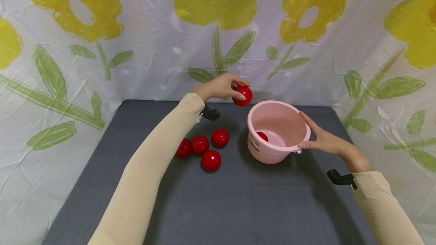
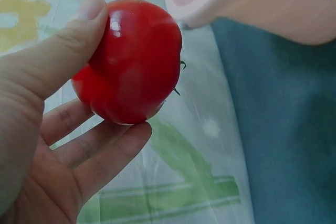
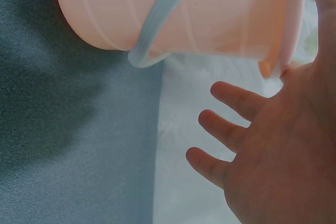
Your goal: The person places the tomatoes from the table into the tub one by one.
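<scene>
My left hand (image 1: 223, 85) pinches a glossy red tomato (image 1: 242, 96) between thumb and fingers, up and to the left of the bucket's rim. In the left wrist view bits of green stem show on this tomato (image 2: 131, 61). A pink bucket (image 1: 269, 158) stands upright on the table, with one tomato (image 1: 262, 136) inside, partly hidden by the wall. The thumb and index finger of my right hand (image 1: 323, 139) are spread against the bucket's right rim. Its other fingers (image 3: 231, 129) stretch out straight below the bucket's rim, apart from the wall.
Several red tomatoes (image 1: 210, 160) lie grouped on the dark grey tabletop (image 1: 218, 207), left of the bucket; my left sleeve partly covers one. A pale handle (image 3: 157, 17) hangs along the bucket's outside. A flower-patterned curtain (image 1: 153, 48) encloses the table's back and sides.
</scene>
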`<action>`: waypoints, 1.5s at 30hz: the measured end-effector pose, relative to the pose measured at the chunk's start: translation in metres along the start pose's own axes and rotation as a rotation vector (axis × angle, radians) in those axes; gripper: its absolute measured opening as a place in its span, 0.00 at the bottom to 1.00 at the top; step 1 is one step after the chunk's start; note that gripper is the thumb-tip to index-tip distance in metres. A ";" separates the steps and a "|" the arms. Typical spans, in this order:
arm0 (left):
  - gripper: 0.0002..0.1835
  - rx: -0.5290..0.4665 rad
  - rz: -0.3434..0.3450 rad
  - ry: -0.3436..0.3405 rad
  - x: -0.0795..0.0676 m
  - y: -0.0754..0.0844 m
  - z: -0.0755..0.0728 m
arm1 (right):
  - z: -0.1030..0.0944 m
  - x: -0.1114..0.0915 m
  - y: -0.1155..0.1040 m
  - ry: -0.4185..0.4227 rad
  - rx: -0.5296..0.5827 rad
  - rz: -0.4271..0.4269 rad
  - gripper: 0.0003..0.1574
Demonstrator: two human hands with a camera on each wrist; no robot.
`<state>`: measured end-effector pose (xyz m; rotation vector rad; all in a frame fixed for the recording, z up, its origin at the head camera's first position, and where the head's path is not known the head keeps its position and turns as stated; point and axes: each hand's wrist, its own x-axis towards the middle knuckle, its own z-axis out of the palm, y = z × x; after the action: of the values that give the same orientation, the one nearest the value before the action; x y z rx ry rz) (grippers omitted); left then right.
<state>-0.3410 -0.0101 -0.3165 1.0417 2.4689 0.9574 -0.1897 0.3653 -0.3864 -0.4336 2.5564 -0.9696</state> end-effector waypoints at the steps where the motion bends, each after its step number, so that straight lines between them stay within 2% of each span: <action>1: 0.29 -0.006 0.004 -0.002 0.002 0.002 0.002 | 0.000 0.000 0.000 0.000 -0.001 0.000 0.72; 14: 0.29 0.017 0.036 -0.030 0.021 0.025 0.018 | 0.000 -0.001 0.000 -0.002 0.003 -0.012 0.71; 22: 0.29 0.062 0.043 -0.043 0.032 0.040 0.024 | 0.000 -0.001 -0.002 0.001 0.000 0.004 0.72; 28: 0.29 0.078 0.076 -0.063 0.043 0.051 0.033 | 0.001 0.000 -0.003 0.000 -0.008 0.022 0.72; 33: 0.29 0.060 0.072 -0.099 0.050 0.061 0.044 | 0.001 0.001 -0.003 -0.004 -0.002 0.041 0.72; 37: 0.28 0.037 0.094 -0.121 0.055 0.067 0.051 | 0.001 0.001 -0.002 -0.007 0.001 0.042 0.72; 45: 0.28 0.046 0.106 -0.173 0.064 0.074 0.065 | -0.001 0.001 -0.002 -0.006 -0.014 0.037 0.71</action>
<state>-0.3148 0.1048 -0.3146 1.2268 2.3239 0.8068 -0.1912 0.3642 -0.3848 -0.3906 2.5583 -0.9368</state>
